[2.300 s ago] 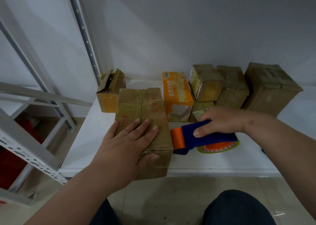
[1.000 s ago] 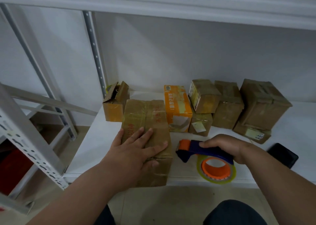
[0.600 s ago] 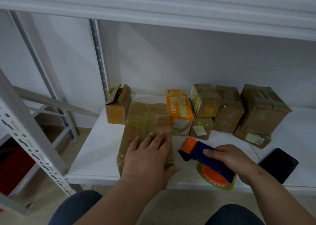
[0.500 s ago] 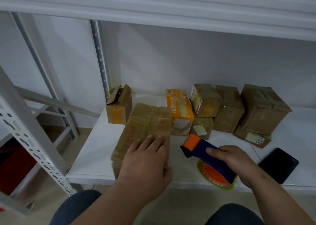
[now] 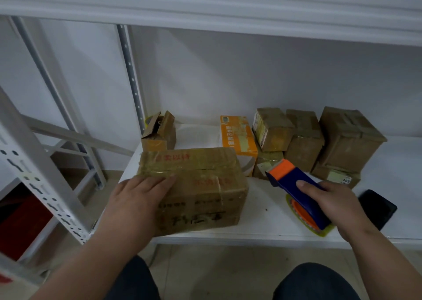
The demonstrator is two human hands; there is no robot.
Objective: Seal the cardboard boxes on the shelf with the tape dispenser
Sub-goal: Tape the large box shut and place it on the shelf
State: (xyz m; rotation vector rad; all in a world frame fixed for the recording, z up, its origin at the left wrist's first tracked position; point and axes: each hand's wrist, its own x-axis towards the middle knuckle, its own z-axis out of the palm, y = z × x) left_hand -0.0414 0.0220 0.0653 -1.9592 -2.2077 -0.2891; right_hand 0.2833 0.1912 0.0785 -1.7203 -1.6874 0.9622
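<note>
A large brown cardboard box (image 5: pixel 205 185) lies crosswise at the front of the white shelf (image 5: pixel 269 229), with a taped seam along its top. My left hand (image 5: pixel 137 199) rests flat on its left end, fingers straight. My right hand (image 5: pixel 331 206) grips the blue and orange tape dispenser (image 5: pixel 294 185), held tilted just right of the box, its orange roll near the shelf's front edge. A small open box (image 5: pixel 159 133) stands at the back left. An orange box (image 5: pixel 237 137) and several brown boxes (image 5: pixel 303 140) are stacked at the back right.
A black phone (image 5: pixel 376 208) lies on the shelf right of my right hand. A white upper shelf (image 5: pixel 205 5) hangs overhead. Perforated metal uprights (image 5: pixel 36 174) and a grey post (image 5: pixel 130 76) stand at the left. My knees are below the shelf edge.
The large box has been turned from lengthwise to crosswise under my left hand. My right hand has lifted and tilted the tape dispenser. The view has risen to show the upper shelf.
</note>
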